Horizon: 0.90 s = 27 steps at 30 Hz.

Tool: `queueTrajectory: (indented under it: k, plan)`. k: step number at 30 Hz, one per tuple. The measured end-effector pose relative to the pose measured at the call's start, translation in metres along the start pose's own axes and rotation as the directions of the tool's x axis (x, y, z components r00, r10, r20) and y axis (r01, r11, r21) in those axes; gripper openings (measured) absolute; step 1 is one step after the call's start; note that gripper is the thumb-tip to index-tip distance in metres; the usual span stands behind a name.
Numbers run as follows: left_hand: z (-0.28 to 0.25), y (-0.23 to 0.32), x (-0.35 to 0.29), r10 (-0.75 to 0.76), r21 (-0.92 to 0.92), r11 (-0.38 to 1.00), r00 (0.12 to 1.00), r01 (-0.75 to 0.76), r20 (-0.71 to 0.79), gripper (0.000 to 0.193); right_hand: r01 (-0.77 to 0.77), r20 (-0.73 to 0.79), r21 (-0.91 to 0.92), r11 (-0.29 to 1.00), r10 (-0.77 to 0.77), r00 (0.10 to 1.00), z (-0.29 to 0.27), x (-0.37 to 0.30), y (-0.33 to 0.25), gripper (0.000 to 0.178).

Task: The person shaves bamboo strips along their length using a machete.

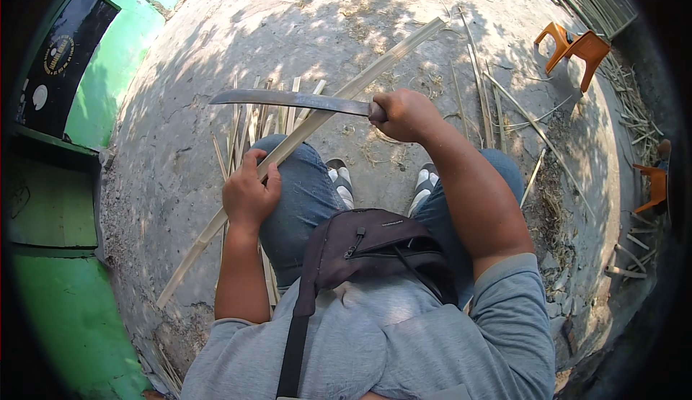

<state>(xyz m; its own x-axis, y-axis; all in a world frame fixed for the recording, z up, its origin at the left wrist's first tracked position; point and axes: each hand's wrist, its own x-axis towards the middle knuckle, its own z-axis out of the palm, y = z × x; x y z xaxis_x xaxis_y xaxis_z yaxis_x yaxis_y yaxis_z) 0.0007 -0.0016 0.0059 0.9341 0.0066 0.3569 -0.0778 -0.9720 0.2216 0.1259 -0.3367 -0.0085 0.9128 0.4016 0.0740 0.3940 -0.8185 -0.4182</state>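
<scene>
My left hand (250,189) is closed round a long pale bamboo strip (389,58), which slants from the lower left up to the far right across my left knee. In my right hand (407,115) is the handle of a machete (288,99), its long blade pointing left. The blade crosses the strip beyond my left hand; whether its edge bites into the strip cannot be made out. Several more split bamboo strips (249,122) lie on the ground beside and beyond my left knee.
Long bamboo poles (530,122) lie on the ground to the right. An orange plastic chair (577,48) stands at the far right, with another orange seat (651,187) nearer. Cut pieces (631,270) lie at the right edge. A green wall (68,321) runs along the left.
</scene>
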Motion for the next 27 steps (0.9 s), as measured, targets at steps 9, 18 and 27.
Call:
queueTrajectory:
  k: [9, 18, 27]
  plan:
    - [0.001, 0.0, 0.0, 0.003, -0.001, 1.0, 1.0, -0.003, -0.007, 0.029, 0.035, -0.031, 0.049, 0.998, -0.034, 0.999, 0.005, 0.001, 0.004, 0.023]
    - [0.002, -0.001, -0.001, -0.01, -0.031, 0.999, 1.0, 0.01, -0.011, 0.029, 0.083, -0.174, 0.021, 0.996, -0.078, 0.982, 0.004, -0.003, -0.004, 0.015]
    - [0.004, -0.004, -0.002, -0.021, -0.057, 0.998, 1.0, 0.02, -0.023, 0.025, -0.206, -0.147, 0.051, 0.977, 0.211, 0.966, -0.014, 0.002, 0.008, 0.01]
